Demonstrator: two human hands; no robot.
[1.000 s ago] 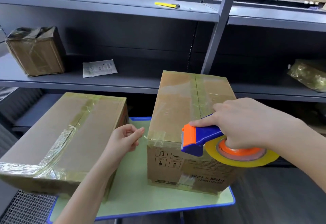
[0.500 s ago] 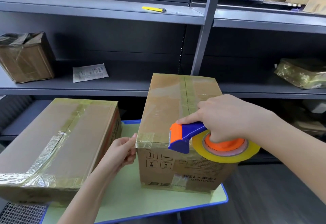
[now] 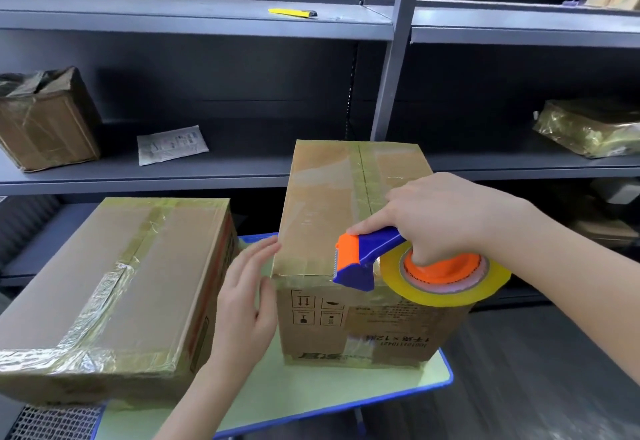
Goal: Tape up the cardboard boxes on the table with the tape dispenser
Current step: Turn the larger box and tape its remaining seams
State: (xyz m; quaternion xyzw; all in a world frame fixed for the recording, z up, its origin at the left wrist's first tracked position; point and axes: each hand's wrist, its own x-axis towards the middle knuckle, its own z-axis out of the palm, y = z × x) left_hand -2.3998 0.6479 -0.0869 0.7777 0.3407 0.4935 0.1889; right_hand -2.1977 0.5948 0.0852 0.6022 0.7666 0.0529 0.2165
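1. Pressing flat against the near left corner of the upright box (image 3: 349,204), the left hand (image 3: 247,296) has come in from the gap beside it; a second ago it hung loosely curled and clear of the cardboard, and now its fingers are spread, palm on the side wall, fingertips at the top edge.
2. The right hand (image 3: 446,218) stays wrapped around the tape dispenser (image 3: 408,264), forefinger laid along the blue handle; the orange cutter end sits at the near top edge of the upright box, the yellowish roll hanging just past its near right corner.
3. The dispenser has shifted little against the box; the camera has leaned in, so both look larger.
4. Judged from this, the box is now braced, so a strip can be pulled along its near edge without it sliding on the surface (image 3: 311,401). That edge already carries a band of tape, so this looks like a reinforcing pass.
5. The flat box (image 3: 114,287), left of the upright box and overhanging the surface, already shows tape along its seam and edges and appears finished.
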